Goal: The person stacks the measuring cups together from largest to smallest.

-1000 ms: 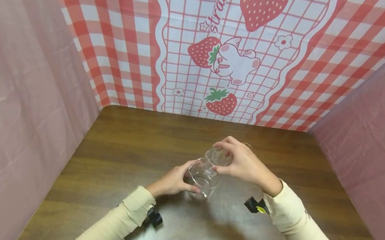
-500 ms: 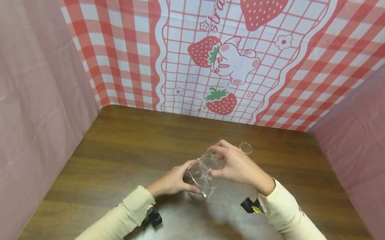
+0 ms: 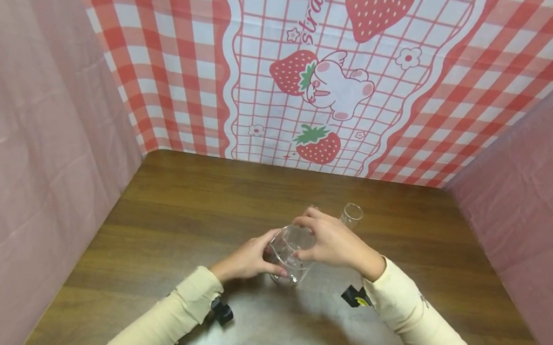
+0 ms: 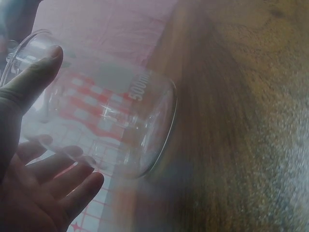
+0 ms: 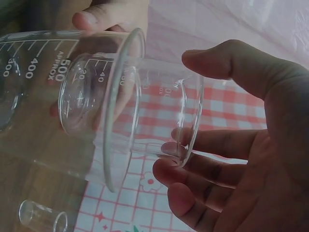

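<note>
My left hand (image 3: 250, 256) holds a large clear glass beaker (image 4: 111, 111) marked 500 ml around its side, with the thumb on one side and the fingers on the other. The right hand (image 3: 336, 241) grips a smaller graduated glass beaker (image 5: 166, 106) near its rim, thumb opposite the fingers. Its base and lower part sit inside the large beaker's mouth, while its rim end sticks out. In the head view the right fingers are right at the large beaker's rim and cover most of the small one.
A third, still smaller glass vessel (image 3: 351, 215) stands on the wooden table (image 3: 196, 198) behind the right hand. Pink cloth (image 3: 41, 121) hangs at both sides, and a strawberry-print checked cloth (image 3: 257, 106) closes off the back.
The right hand has moved left and slightly toward me, bringing the smaller beaker down into the large one. The vessel behind it has come into view. The left hand has stayed put.
</note>
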Demonstrator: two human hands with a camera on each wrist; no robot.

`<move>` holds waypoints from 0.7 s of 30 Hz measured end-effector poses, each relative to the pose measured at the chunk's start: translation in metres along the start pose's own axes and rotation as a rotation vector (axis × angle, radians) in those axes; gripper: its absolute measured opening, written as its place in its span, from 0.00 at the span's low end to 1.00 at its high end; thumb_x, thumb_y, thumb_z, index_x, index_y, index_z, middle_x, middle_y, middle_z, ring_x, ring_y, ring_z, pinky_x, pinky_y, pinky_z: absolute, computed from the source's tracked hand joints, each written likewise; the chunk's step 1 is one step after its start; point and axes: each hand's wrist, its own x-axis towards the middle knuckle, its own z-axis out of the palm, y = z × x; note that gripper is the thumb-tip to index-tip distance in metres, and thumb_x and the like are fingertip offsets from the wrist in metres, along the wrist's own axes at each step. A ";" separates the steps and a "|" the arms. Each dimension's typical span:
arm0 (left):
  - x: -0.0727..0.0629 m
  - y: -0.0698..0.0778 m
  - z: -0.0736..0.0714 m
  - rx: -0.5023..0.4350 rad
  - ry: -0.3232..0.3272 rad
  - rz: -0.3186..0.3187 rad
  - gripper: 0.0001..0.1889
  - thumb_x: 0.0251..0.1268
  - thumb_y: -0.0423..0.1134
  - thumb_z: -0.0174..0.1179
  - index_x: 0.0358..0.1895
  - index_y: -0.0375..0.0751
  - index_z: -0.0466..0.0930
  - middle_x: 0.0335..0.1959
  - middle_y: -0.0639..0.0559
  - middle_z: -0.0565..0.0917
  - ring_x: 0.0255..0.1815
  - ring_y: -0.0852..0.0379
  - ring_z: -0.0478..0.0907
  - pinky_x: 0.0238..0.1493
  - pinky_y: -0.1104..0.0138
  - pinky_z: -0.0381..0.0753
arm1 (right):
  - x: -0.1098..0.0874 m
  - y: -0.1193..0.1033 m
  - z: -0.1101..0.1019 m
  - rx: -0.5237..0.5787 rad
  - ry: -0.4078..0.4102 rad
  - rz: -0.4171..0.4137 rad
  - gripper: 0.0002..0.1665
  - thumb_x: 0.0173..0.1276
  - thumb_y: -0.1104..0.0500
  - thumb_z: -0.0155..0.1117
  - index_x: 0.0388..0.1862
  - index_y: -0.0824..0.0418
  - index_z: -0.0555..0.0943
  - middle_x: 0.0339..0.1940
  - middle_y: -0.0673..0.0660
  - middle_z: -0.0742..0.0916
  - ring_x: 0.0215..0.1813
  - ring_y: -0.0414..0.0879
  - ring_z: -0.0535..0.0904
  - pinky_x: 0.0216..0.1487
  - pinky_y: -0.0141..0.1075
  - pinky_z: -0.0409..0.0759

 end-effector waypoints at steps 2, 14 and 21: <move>0.000 0.000 0.000 0.000 0.004 0.004 0.49 0.47 0.50 0.76 0.73 0.46 0.59 0.64 0.39 0.77 0.62 0.43 0.77 0.64 0.48 0.75 | 0.000 0.000 0.002 -0.004 -0.007 0.000 0.32 0.45 0.53 0.78 0.50 0.64 0.82 0.40 0.55 0.82 0.36 0.46 0.80 0.33 0.29 0.78; 0.000 0.000 0.001 -0.026 -0.005 0.006 0.49 0.48 0.48 0.76 0.74 0.46 0.59 0.63 0.38 0.77 0.56 0.42 0.80 0.61 0.50 0.78 | 0.003 0.002 0.012 -0.082 -0.055 0.001 0.34 0.44 0.51 0.79 0.51 0.62 0.83 0.39 0.53 0.83 0.30 0.38 0.71 0.28 0.28 0.73; -0.001 0.001 0.000 -0.031 -0.012 -0.002 0.49 0.48 0.48 0.76 0.74 0.46 0.58 0.63 0.40 0.77 0.57 0.43 0.80 0.62 0.50 0.78 | 0.004 0.003 0.016 -0.121 -0.067 -0.018 0.35 0.43 0.50 0.80 0.51 0.62 0.83 0.39 0.53 0.83 0.32 0.39 0.76 0.33 0.32 0.79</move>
